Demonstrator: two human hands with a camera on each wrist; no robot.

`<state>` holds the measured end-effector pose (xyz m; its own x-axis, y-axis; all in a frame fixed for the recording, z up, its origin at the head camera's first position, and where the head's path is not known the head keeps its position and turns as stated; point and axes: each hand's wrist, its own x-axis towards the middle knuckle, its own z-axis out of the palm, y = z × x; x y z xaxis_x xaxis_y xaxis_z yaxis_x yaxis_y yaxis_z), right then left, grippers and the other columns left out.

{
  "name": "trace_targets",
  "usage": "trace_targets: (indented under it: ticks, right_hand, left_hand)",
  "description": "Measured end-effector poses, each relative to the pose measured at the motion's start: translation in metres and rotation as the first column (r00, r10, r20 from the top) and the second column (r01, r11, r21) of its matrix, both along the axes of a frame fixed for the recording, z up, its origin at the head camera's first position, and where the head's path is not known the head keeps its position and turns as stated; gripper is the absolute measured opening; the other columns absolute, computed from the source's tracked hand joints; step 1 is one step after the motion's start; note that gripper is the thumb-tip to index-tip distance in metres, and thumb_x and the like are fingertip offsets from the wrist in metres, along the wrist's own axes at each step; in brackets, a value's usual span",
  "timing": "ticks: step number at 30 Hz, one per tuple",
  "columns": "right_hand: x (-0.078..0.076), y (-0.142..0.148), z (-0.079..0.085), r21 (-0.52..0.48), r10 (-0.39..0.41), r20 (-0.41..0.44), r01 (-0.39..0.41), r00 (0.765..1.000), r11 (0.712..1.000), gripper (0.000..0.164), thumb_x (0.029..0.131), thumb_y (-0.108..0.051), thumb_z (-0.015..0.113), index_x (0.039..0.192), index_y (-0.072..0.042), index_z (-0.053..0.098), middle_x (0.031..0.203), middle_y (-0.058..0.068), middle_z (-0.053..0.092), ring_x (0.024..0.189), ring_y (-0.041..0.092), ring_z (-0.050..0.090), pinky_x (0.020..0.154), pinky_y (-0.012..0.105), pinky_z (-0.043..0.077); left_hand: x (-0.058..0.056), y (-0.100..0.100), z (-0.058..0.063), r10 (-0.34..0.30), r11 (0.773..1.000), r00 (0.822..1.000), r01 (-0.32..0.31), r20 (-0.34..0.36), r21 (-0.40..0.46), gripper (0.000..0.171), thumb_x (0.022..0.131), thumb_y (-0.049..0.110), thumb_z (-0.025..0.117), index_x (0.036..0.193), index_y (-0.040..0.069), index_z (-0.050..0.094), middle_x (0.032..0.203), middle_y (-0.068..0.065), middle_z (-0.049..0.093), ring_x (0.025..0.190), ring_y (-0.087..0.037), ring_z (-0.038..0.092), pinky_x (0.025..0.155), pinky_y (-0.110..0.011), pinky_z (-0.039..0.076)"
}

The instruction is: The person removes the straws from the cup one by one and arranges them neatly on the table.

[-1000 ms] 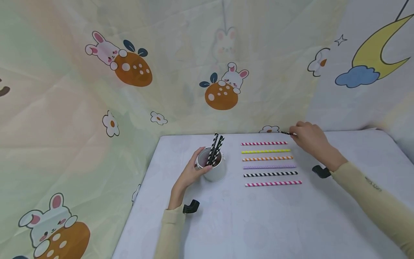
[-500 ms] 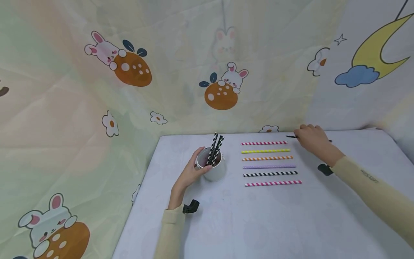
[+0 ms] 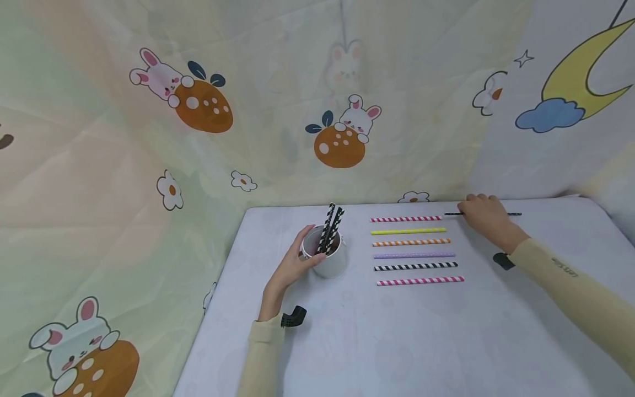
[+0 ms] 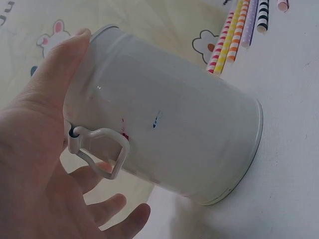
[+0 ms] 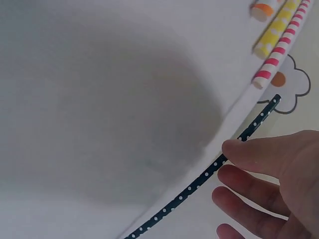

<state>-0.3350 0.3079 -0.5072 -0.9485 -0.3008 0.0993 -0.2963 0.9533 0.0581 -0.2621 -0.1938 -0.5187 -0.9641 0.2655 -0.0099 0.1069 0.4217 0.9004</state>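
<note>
My left hand (image 3: 289, 269) grips the rim of a white metal bucket (image 3: 331, 268), with a few black patterned paper straws (image 3: 331, 229) leaning inside it. In the left wrist view a wire loop handle (image 4: 117, 154) hangs on the side of the bucket, close to the palm. At the back right of the table, my right hand (image 3: 487, 218) pinches a black paper straw with white dots (image 5: 199, 179) between thumb and fingers. This straw lies along the table's back edge, to the right of the red-striped straw (image 3: 405, 219).
Below the red-striped straw lie a yellow straw (image 3: 408, 231), an orange-striped one (image 3: 411, 242), a purple one (image 3: 414, 256), a black-striped one (image 3: 415, 267) and a pink-striped one (image 3: 420, 281), all roughly parallel. A printed cloth wall (image 3: 278, 138) rises behind the white table (image 3: 397, 342).
My right hand has moved a little right and down with the black dotted straw, which has come level and shows on both sides of the hand. The left hand and bucket stay put.
</note>
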Motion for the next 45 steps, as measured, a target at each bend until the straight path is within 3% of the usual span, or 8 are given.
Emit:
trace_targets:
  ticks: [12, 25, 35, 45]
  right_hand:
    - [0.002, 0.006, -0.009, -0.013, -0.03, 0.036, 0.03, 0.999, 0.999, 0.012, 0.094, -0.002, 0.061, 0.1, 0.002, 0.07, 0.096, 0.025, 0.067, 0.093, 0.049, 0.062, 0.084, 0.067, 0.046]
    - [0.002, 0.008, -0.011, -0.022, -0.014, 0.025, 0.015, 1.0, 1.0, 0.01, 0.095, -0.003, 0.062, 0.096, 0.003, 0.07, 0.091, 0.024, 0.066, 0.087, 0.046, 0.062, 0.08, 0.065, 0.048]
    - [0.004, 0.008, -0.011, -0.04, -0.015, 0.036, 0.016, 0.999, 0.999, 0.01, 0.095, -0.001, 0.06, 0.097, 0.003, 0.069, 0.093, 0.024, 0.065, 0.088, 0.046, 0.061, 0.081, 0.065, 0.048]
    - [0.004, 0.008, -0.011, -0.044, -0.023, 0.036, 0.025, 0.999, 0.999, 0.011, 0.095, -0.002, 0.06, 0.098, 0.005, 0.068, 0.091, 0.024, 0.065, 0.086, 0.045, 0.061, 0.079, 0.064, 0.049]
  left_hand:
    - [0.0, 0.0, 0.002, -0.009, 1.0, 1.0, 0.009, -0.006, -0.003, 0.086, 0.085, 0.044, 0.079, 0.155, 0.042, 0.028, 0.162, -0.005, 0.032, 0.147, -0.031, 0.033, 0.117, -0.066, 0.026]
    - [0.001, 0.001, 0.002, -0.006, 1.0, 1.0, 0.006, -0.004, 0.001, 0.086, 0.085, 0.044, 0.079, 0.155, 0.041, 0.028, 0.162, -0.005, 0.031, 0.148, -0.032, 0.032, 0.117, -0.067, 0.025]
    - [-0.001, 0.0, 0.0, 0.002, 1.0, 1.0, -0.002, 0.013, 0.009, 0.085, 0.083, 0.047, 0.08, 0.152, 0.047, 0.03, 0.16, -0.002, 0.034, 0.147, -0.03, 0.034, 0.117, -0.065, 0.026]
    - [0.002, 0.001, 0.005, -0.014, 1.0, 1.0, 0.014, 0.018, 0.016, 0.086, 0.086, 0.04, 0.079, 0.155, 0.04, 0.028, 0.163, -0.004, 0.03, 0.148, -0.03, 0.032, 0.118, -0.063, 0.027]
